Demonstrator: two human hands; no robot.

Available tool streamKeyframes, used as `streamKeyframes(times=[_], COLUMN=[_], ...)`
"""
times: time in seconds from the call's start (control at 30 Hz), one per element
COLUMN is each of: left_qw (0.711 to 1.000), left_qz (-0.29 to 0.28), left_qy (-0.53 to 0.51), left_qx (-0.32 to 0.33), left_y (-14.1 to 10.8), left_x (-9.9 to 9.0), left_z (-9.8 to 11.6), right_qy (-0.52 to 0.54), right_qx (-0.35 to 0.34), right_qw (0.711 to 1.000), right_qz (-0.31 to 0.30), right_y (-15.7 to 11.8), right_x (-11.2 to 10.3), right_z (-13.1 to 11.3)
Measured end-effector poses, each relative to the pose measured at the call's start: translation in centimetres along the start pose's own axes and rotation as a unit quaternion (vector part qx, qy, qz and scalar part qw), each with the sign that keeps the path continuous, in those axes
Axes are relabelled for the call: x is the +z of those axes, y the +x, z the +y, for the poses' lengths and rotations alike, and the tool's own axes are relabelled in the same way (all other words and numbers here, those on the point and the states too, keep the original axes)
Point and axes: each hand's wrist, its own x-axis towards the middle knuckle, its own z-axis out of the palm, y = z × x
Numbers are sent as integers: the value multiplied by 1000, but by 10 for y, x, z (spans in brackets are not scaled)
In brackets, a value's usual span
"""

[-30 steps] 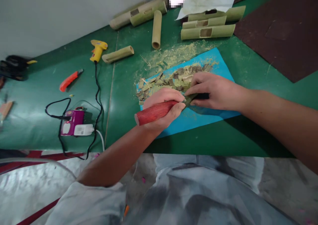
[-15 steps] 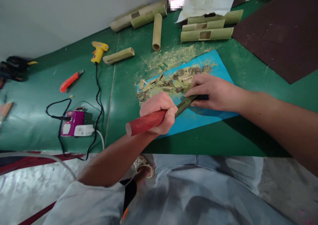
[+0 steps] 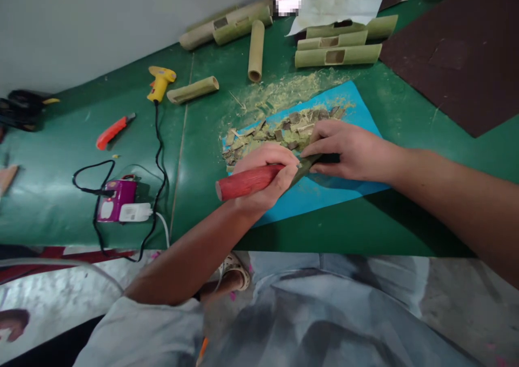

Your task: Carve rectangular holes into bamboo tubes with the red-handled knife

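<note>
My left hand is closed around a red wooden-handled tool, its butt end pointing left; the working end is hidden by my fingers. My right hand grips a slim green bamboo piece between thumb and fingers and presses it over a blue sheet. The left fist meets the bamboo's near end. Behind both hands, bamboo chips and yellowish shavings lie heaped across the sheet.
Cut bamboo tubes lie along the back of the green table. To the left are a yellow glue gun, a red utility knife and a purple power box with cables. Dark brown sheeting covers the right.
My left hand and the red handle have moved right and slightly up along the bamboo, closer to my right hand. My right hand stays put. Something dark has appeared at lower left.
</note>
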Motion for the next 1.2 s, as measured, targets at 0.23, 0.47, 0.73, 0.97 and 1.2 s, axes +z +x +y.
streamKeyframes(times=[0.23, 0.47, 0.73, 0.97, 1.2], left_qw=[1000, 1000, 999, 999, 998], left_qz=[4, -7, -17, 17, 44], left_qy=[19, 10, 33, 36, 24], left_qx=[-5, -18, -25, 9, 32], left_y=[0, -3, 3, -3, -6], left_x=[1, -1, 0, -4, -2], left_z=[2, -2, 8, 11, 6], right_qy=[3, 17, 7, 2, 13], right_qx=[3, 4, -1, -18, -9], right_qw=[1000, 1000, 1000, 1000, 1000], right_qz=[1, 1, 3, 14, 7], right_y=[0, -1, -1, -2, -1], right_x=[-1, -1, 0, 1, 1], right_z=[-1, 0, 0, 0, 0])
